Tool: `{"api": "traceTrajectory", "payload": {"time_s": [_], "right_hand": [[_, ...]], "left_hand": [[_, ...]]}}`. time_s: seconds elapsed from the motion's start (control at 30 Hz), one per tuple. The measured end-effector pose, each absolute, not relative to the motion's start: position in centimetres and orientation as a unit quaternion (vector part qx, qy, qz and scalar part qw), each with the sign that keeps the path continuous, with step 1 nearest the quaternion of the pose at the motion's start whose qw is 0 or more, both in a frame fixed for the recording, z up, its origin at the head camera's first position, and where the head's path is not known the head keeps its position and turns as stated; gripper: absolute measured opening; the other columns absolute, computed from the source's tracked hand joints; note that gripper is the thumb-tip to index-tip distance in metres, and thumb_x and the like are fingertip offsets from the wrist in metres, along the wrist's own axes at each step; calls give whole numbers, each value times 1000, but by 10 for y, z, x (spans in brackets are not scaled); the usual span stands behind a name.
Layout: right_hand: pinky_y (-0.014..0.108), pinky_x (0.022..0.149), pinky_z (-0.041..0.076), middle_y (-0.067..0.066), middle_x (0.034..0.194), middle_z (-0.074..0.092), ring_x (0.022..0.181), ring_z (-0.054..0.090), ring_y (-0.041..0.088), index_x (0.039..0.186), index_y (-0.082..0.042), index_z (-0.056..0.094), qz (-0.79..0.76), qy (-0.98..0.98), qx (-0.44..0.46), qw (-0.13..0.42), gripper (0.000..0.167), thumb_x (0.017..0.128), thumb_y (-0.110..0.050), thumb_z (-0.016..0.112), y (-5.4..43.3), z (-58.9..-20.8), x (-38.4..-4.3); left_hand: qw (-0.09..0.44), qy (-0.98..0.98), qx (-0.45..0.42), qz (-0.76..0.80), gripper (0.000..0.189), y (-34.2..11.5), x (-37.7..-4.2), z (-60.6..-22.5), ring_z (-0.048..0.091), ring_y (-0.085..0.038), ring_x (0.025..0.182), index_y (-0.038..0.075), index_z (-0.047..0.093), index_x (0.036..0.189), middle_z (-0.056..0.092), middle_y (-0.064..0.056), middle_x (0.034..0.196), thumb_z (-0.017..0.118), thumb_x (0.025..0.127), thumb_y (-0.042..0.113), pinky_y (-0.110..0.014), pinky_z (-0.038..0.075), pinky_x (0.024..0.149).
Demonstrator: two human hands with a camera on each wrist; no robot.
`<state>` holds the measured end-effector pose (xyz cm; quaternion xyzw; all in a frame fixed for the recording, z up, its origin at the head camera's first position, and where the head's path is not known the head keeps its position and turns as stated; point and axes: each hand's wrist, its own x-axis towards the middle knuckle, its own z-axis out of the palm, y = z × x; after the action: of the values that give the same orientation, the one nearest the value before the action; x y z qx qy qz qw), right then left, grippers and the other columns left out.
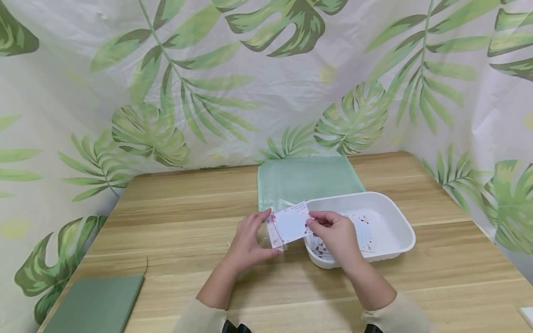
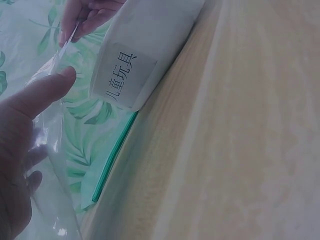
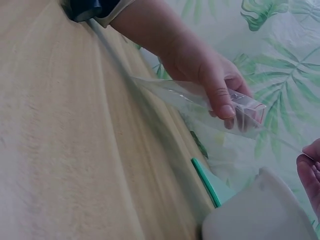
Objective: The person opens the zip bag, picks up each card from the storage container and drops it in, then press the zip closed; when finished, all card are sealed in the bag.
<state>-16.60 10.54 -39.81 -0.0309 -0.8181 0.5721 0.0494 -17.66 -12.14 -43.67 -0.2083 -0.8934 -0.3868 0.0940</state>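
My left hand [image 1: 250, 238] grips a clear plastic bag [image 3: 187, 105], thumb on one side and fingers on the other in the right wrist view. A white card [image 1: 291, 225] with a printed floral border stands tilted between both hands. Its left end lies at the bag's mouth, where a thin dark line crosses it. The thumb and fingers of my right hand [image 1: 339, 233] pinch the card's right end, above the left part of a white plastic bin [image 1: 401, 233]. More printed cards [image 1: 362, 231] lie inside the bin, partly hidden by the right hand and forearm.
Behind the bin lies a pale green mesh pouch [image 1: 308, 178], whose near edge the bin overlaps. A dark green flat folder or board [image 1: 93, 303] sits at the table's front left. Dark printed characters mark a label [image 2: 127, 75] on the bin's side. Leaf-patterned cloth hangs behind the table.
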Motion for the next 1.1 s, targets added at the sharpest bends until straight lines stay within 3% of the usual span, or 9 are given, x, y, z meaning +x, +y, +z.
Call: {"api": "traceTrajectory", "payload": {"time_s": [0.27, 0.57, 0.97, 1.1], "right_hand": [[18, 68, 55, 12, 89, 72, 72, 66, 7, 114, 0, 71, 604, -796, 37, 10, 30, 86, -11, 73, 101, -403, -165], [23, 68, 57, 16, 89, 71, 75, 71, 21, 120, 4, 66, 629, -772, 78, -41, 33, 88, -5, 68, 103, -406, -165], [23, 71, 58, 17, 90, 71, 79, 72, 24, 119, 6, 66, 641, -762, 79, -54, 33, 88, -5, 69, 100, -409, -165], [32, 75, 59, 23, 98, 71, 81, 72, 22, 122, 8, 64, 639, -759, 105, -66, 35, 90, -6, 67, 101, -409, -166]], "left_hand": [[101, -892, -213, -385, 103, -121, -176, -436, 49, -30, 123, 6, 44, 146, 55, -11, 133, 92, 59, 30, -49, 36, 103], [85, -880, -214, -416, 109, -120, -175, -434, 47, -31, 124, 4, 43, 146, 52, -14, 137, 95, 55, 29, -50, 41, 100], [63, -882, -190, -427, 95, -121, -175, -434, 53, -21, 116, 5, 47, 141, 54, -11, 133, 93, 62, 29, -39, 49, 95], [71, -876, -191, -437, 90, -122, -174, -434, 54, -21, 115, 7, 50, 140, 54, -11, 134, 92, 63, 26, -38, 49, 93]]}}
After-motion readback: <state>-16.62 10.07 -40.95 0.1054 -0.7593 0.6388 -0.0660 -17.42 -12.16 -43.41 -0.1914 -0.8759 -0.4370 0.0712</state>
